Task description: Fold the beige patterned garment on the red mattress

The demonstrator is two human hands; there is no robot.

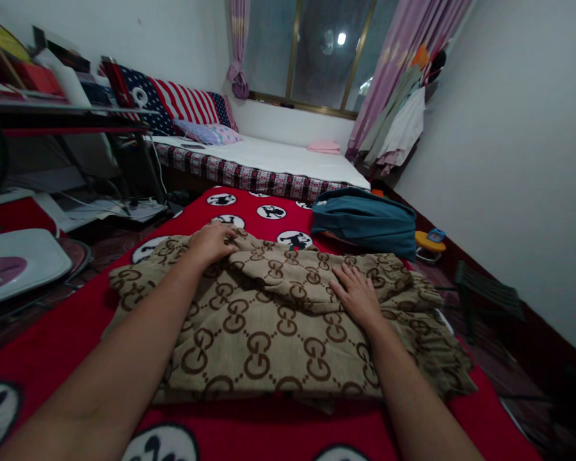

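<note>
A tan garment [269, 307] with a brown interlocking-letter pattern lies folded over on a red blanket [254, 429]. Gathered, ruffled parts of it show at the right end; its exact kind I cannot make out. My left hand [212, 243] is at the garment's far edge, left of the middle, with bent fingers and thumb closed on the cloth. Flat on the right part of the upper layer lies my right hand [358, 291], its fingers spread. Beyond the garment, to the right, a folded teal cloth item [365, 221] rests on the blanket.
Past the red blanket stands a white-topped bed [278, 157] with pillows [211, 132]. A cluttered desk [67, 115] is at the left, above a white stool seat [24, 266]. On the right are a yellow stool [429, 242], a dark folding stool [489, 288] and hanging clothes [398, 128].
</note>
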